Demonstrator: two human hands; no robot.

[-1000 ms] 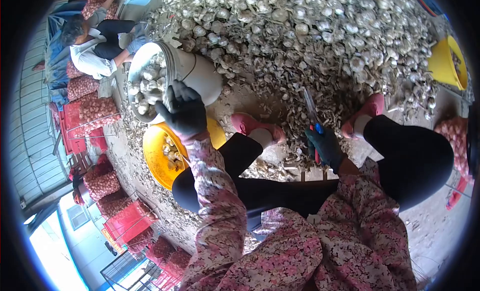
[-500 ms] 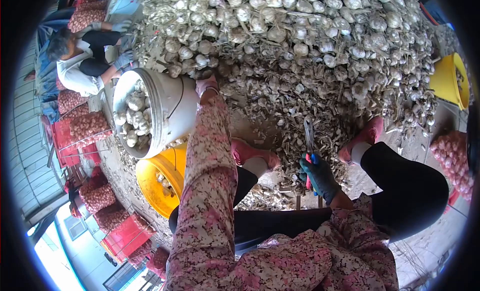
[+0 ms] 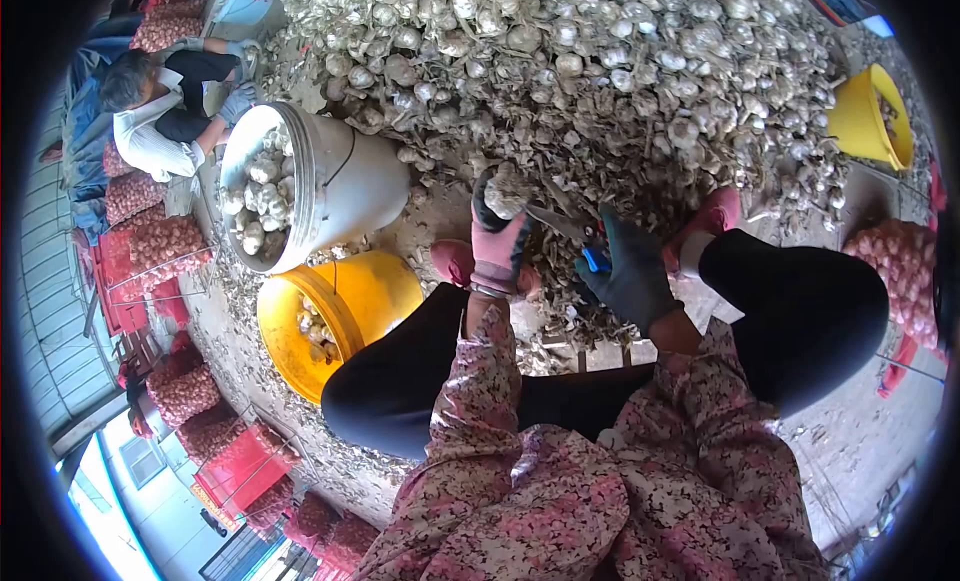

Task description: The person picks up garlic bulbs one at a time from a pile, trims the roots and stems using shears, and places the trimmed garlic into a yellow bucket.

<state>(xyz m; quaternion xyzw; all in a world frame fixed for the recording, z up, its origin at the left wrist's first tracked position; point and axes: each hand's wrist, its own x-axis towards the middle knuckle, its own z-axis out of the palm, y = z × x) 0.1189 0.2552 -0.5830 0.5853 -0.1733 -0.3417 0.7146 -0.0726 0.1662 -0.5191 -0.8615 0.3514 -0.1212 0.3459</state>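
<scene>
My left hand [image 3: 497,243], in a pink and black glove, is closed round a garlic bulb [image 3: 509,192] in front of my knees. The bulb's stem points right, toward the metal blades of the pruning shears [image 3: 556,219]. In a dark green glove, my right hand [image 3: 637,277] grips those shears by their blue handle, the blades angled up and left close to the bulb. Beyond both hands rises a large heap of garlic bulbs [image 3: 600,76], with dry stalks and trimmings spread along its near side.
To the left stand a white bucket [image 3: 350,171] and a yellow bucket [image 3: 385,293], both holding bulbs. Another yellow bucket [image 3: 858,121] is at far right, near a filled red net sack [image 3: 893,271]. A co-worker [image 3: 165,116] crouches at upper left; more sacks [image 3: 170,246] line that side.
My left hand has come back from the heap beside the white bucket, now with a garlic bulb. My right hand has raised and tilted the shears leftward toward it.
</scene>
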